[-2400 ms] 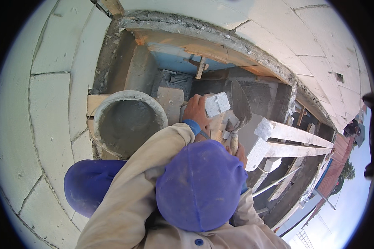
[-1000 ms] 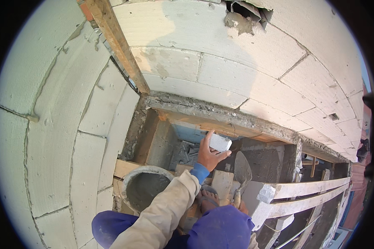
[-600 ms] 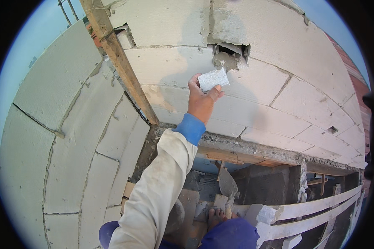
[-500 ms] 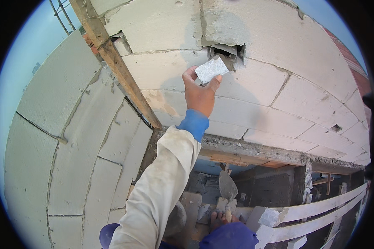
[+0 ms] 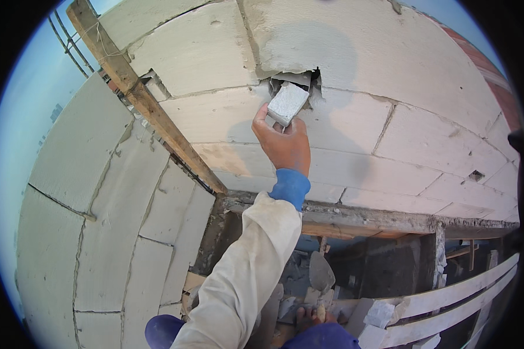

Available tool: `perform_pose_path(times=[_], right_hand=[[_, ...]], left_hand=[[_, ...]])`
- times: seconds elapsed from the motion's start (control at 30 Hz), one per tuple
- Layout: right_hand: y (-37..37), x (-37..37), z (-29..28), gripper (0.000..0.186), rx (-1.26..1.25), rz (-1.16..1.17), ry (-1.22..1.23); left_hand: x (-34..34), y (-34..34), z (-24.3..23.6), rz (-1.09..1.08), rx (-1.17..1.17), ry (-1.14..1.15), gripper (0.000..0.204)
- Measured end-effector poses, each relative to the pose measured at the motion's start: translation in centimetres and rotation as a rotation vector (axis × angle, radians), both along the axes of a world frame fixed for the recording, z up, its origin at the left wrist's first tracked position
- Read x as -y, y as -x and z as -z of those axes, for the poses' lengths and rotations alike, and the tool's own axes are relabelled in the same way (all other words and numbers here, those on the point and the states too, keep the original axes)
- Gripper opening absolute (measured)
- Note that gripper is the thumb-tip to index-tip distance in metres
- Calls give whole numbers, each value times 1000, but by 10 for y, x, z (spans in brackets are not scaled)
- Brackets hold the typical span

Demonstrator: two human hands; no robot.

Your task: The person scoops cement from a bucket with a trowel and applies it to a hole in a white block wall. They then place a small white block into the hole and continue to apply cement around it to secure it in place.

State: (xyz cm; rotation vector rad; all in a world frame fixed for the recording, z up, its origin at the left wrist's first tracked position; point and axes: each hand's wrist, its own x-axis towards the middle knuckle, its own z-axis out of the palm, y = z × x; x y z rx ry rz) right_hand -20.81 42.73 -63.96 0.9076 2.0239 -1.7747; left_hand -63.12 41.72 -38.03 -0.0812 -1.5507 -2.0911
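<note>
My left hand [image 5: 284,139], reaching up in a blue cuff and pale sleeve, pinches a small grey-white block piece [image 5: 289,103] between thumb and fingers. The piece is tilted and held at the mouth of a ragged hole [image 5: 315,80] in the pale block wall [image 5: 349,125]. Inside the hole, a thin grey slab [image 5: 297,77] shows behind the piece. How far the piece reaches into the hole I cannot tell. My right hand is out of view. Below, a trowel [image 5: 321,272] with mortar on its blade rests by bare toes [image 5: 304,317].
A second block wall [image 5: 102,232] stands on the left. A wooden post [image 5: 151,110] slants between the walls. A concrete ledge [image 5: 367,216] runs under the hole. White planks [image 5: 448,294] and a broken block [image 5: 380,314] lie at lower right. Another small gap [image 5: 156,84] opens beside the post.
My left hand has brought the block piece up to the hole and turned it, so a thick end now faces me. The view has shifted slightly.
</note>
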Motion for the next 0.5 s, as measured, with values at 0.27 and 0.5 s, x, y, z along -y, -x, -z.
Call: perform_pose_path(times=[0.27,0.5], right_hand=[[-12,-8,5,58,36,12,10],[-12,-24,-7,59,33,-23,-12]], left_hand=[[8,5,16,-33,-91,-4,67],[17,8,10,-221,-112,357,65]])
